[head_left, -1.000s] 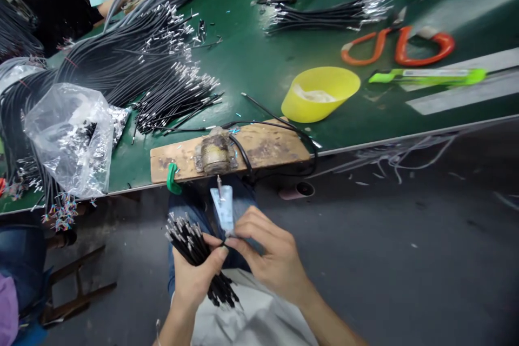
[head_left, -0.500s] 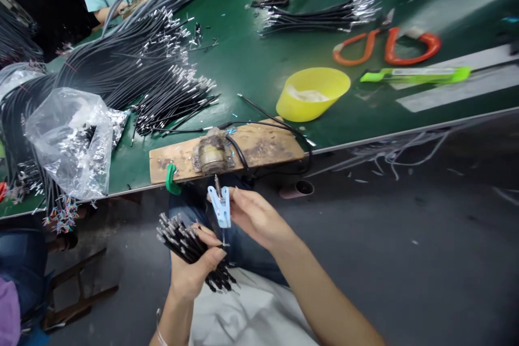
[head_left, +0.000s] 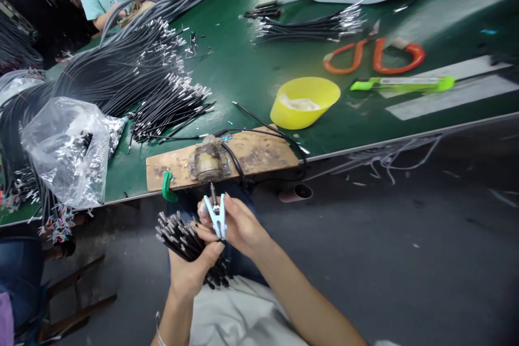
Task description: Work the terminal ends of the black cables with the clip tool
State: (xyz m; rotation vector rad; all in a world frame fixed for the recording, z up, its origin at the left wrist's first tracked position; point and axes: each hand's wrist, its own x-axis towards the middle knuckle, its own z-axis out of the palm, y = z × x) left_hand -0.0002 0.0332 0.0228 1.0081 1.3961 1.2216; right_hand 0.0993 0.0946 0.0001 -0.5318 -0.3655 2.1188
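The wooden board [head_left: 263,151] lies along the near edge of the desk [head_left: 243,75], with a green clamp-like piece [head_left: 167,186] over its near edge, probably to keep it from shifting. A motor-like block [head_left: 208,159] sits on the board, its shaft [head_left: 213,192] pointing out past the near side; that overhang seems meant to leave both hands room. At the shaft's end, just off the board's near side, is a pale blue clip [head_left: 219,219]. The right hand [head_left: 243,230] grasps it, thumb on one leg and fingers around the other, likely to squeeze its legs together.

Nearer the wearer than the board, the left hand [head_left: 190,270] grips a bundle of short black cables [head_left: 178,240], silvery ends upward, apparently so each end stays easy to reach. Its thumb and forefinger meet at the clip's lower tip; whether they pinch a single cable there I cannot tell.

Beyond the board's left half, more black cables [head_left: 170,108] lie fanned, tips towards it. A yellow cup [head_left: 300,119] stands just beyond its right end, seemingly within easy reach.
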